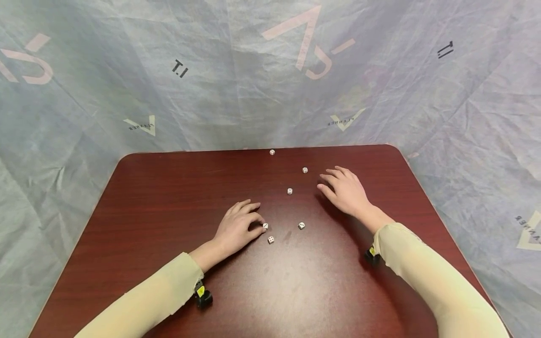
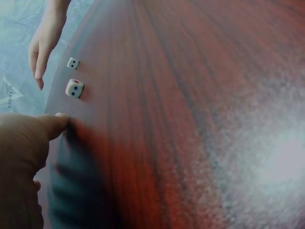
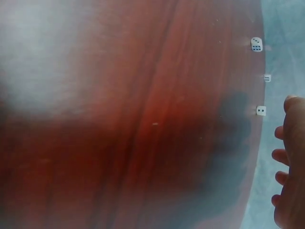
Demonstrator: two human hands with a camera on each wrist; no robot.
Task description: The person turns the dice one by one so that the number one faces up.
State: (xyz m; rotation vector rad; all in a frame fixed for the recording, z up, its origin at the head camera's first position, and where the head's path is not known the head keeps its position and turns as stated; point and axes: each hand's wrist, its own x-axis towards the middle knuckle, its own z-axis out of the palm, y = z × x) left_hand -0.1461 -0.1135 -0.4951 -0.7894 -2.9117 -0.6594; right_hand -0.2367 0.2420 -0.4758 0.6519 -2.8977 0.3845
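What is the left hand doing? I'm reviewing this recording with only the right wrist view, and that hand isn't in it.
Observer: The left hand pinches a die by its thumb side.
Operator: I count three dice here. How many altogether?
Observer: Six show in the head view.
Operator: Is another one near the pinched one?
Observer: Yes, a second die lies close by, just below it in the head view.
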